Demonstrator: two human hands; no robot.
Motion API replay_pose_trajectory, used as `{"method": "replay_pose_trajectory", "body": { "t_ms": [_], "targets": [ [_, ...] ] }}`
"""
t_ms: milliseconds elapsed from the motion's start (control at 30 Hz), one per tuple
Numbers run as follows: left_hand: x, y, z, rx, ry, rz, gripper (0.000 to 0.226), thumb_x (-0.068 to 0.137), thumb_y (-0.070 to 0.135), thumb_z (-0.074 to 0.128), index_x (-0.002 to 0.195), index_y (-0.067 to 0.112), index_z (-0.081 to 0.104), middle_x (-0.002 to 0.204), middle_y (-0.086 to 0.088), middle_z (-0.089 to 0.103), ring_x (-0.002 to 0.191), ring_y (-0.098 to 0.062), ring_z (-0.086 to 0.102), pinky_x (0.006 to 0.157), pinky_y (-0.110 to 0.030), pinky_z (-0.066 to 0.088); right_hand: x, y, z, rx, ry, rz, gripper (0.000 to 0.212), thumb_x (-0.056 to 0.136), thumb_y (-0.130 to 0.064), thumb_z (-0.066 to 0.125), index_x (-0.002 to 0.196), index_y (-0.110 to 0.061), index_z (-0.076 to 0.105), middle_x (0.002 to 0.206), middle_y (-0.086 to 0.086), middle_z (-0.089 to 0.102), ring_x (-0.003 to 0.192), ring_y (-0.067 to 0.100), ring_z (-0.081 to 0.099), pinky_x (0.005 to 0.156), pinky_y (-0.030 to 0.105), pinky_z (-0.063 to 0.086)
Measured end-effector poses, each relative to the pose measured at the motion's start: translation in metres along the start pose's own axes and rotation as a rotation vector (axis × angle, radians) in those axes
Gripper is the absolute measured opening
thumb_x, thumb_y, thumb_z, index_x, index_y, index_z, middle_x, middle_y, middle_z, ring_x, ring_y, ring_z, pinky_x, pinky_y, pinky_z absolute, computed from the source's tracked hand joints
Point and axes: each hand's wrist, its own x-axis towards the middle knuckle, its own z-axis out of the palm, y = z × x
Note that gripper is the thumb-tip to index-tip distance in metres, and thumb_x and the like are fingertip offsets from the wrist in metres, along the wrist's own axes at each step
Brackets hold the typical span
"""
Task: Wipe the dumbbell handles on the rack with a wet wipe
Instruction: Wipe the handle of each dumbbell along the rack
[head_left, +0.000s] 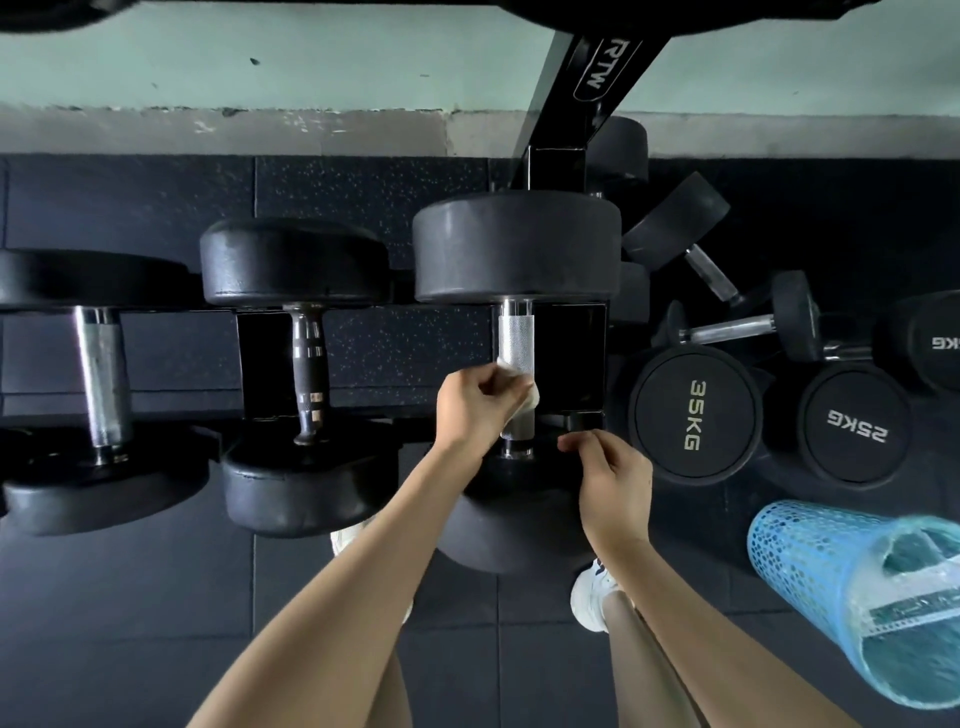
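Left hand (478, 405) clamps the wet wipe (531, 396) round the knurled handle (516, 332), centre frame — right hand (610, 480) loose, empty, just below. Risk: wipe may bunch on the knurling, leaving the upper end unwiped.

Left hand (478, 410) curled, pinching wet wipe (509, 365); right hand (615, 483) loosely curled; both forearms extended

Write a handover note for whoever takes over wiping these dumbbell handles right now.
Left hand: grips the wet wipe against the knurled handle of the rightmost dumbbell on the rack.
Right hand: loosely curled, holds nothing, beside that handle's near end.
Done: which handles are already wiped cannot be told.
Left: finish this handle; check the black handle and the chrome handle to its left.
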Motion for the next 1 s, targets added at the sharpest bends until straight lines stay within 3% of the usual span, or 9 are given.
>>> {"method": "replay_pose_trajectory", "body": {
  "t_ms": [133, 233, 333, 433, 533, 633, 767, 867, 1000],
  "targets": [
    [0.01, 0.002, -0.014, 0.134, -0.189, -0.004, 0.019, 0.081, 0.028, 0.073, 0.075, 0.011, 0.067, 0.065, 0.008, 0.058, 0.06, 0.0, 0.052, 0.064, -0.019, 0.046, 0.001, 0.004, 0.0, -0.019, -0.006, 0.004, 0.026, 0.088, -0.007, 0.051, 0.072, -0.014, 0.071, 0.045, -0.015, 0.049, 0.051, 0.007, 0.042, 0.058, 0.026, 0.031],
    [0.016, 0.006, -0.033, 0.295, -0.453, -0.053, 0.019, 0.082, 0.024, 0.072, 0.07, 0.011, 0.064, 0.064, 0.005, 0.059, 0.058, -0.001, 0.055, 0.054, -0.009, 0.042, 0.001, 0.005, 0.0, -0.009, -0.012, 0.002, 0.026, 0.088, -0.008, 0.051, 0.073, -0.015, 0.071, 0.044, -0.014, 0.047, 0.05, 0.007, 0.041, 0.059, 0.028, 0.031],
    [0.015, -0.005, -0.038, 0.389, -0.601, -0.069, 0.017, 0.075, 0.023, 0.078, 0.076, 0.012, 0.065, 0.072, 0.002, 0.061, 0.069, -0.01, 0.056, 0.063, -0.019, 0.042, 0.0, 0.001, 0.0, -0.001, -0.006, -0.018, 0.026, 0.083, -0.018, 0.048, 0.07, -0.013, 0.07, 0.051, -0.009, 0.054, 0.054, 0.008, 0.045, 0.061, 0.031, 0.035],
    [0.014, -0.008, -0.035, 0.416, -0.559, -0.04, 0.029, 0.069, 0.028, 0.083, 0.07, 0.011, 0.06, 0.067, -0.001, 0.055, 0.063, -0.011, 0.048, 0.058, -0.023, 0.037, -0.001, -0.001, 0.0, -0.006, -0.008, -0.019, 0.026, 0.086, -0.013, 0.048, 0.071, -0.012, 0.07, 0.062, 0.008, 0.063, 0.061, 0.016, 0.052, 0.065, 0.035, 0.041],
    [0.002, -0.001, -0.023, 0.501, -0.382, 0.021, 0.032, 0.064, 0.031, 0.086, 0.064, 0.012, 0.06, 0.06, 0.003, 0.055, 0.056, -0.006, 0.046, 0.045, -0.017, 0.032, -0.001, 0.001, -0.001, -0.025, -0.008, -0.016, 0.028, 0.088, -0.007, 0.048, 0.072, -0.011, 0.07, 0.068, 0.006, 0.066, 0.071, 0.021, 0.059, 0.069, 0.037, 0.044],
    [-0.013, 0.004, -0.009, 0.485, -0.225, -0.047, 0.025, 0.067, 0.019, 0.082, 0.057, 0.014, 0.061, 0.054, 0.005, 0.058, 0.053, -0.001, 0.052, 0.044, -0.011, 0.036, -0.001, 0.002, -0.001, -0.033, -0.012, -0.006, 0.028, 0.088, -0.009, 0.048, 0.071, -0.013, 0.07, 0.066, 0.003, 0.066, 0.071, 0.021, 0.059, 0.067, 0.039, 0.045],
    [0.002, 0.0, -0.021, 0.391, -0.331, -0.08, 0.026, 0.065, 0.026, 0.086, 0.068, 0.009, 0.066, 0.053, 0.011, 0.057, 0.052, 0.0, 0.052, 0.043, -0.007, 0.035, -0.003, -0.001, 0.0, -0.037, 0.002, -0.015, 0.029, 0.084, -0.02, 0.045, 0.07, -0.012, 0.069, 0.063, 0.0, 0.064, 0.066, 0.015, 0.055, 0.062, 0.031, 0.04],
    [0.007, -0.005, -0.035, 0.074, -0.513, -0.182, 0.013, 0.075, 0.01, 0.078, 0.073, 0.009, 0.065, 0.053, 0.012, 0.063, 0.053, 0.002, 0.058, 0.051, -0.006, 0.04, -0.003, -0.001, 0.001, -0.042, 0.017, -0.038, 0.028, 0.083, -0.018, 0.045, 0.07, -0.012, 0.07, 0.052, -0.014, 0.056, 0.056, 0.007, 0.049, 0.058, 0.024, 0.033],
    [0.012, -0.005, -0.029, -0.178, -0.416, -0.21, 0.018, 0.082, -0.003, 0.066, 0.068, 0.007, 0.061, 0.046, 0.008, 0.058, 0.04, -0.002, 0.053, 0.043, -0.014, 0.042, -0.002, 0.001, 0.0, -0.019, 0.023, -0.034, 0.027, 0.083, -0.014, 0.046, 0.069, -0.009, 0.069, 0.047, -0.014, 0.052, 0.052, 0.006, 0.045, 0.057, 0.024, 0.033]
  ]
}}
